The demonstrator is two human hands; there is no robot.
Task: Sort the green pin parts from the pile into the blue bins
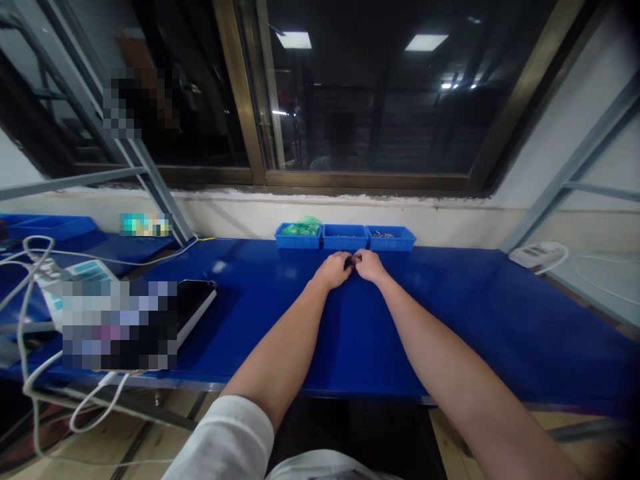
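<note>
At the far edge of a blue work surface [450, 320], beneath a dark window, a person's left hand [334, 270] and right hand [369, 265] meet, fingers curled in around a small dark part [349, 262] pinched between them; it is too small to identify. Both hands rest on the surface just before three blue parts bins [345, 237], the left one holding green pieces [301, 229]. The work appears to be at a joining or fitting stage. Any following move would call for a steady two-handed pinch, so the tiny piece does not slip. A tablet [193, 300] and white cables [30, 320] lie well apart at left.
</note>
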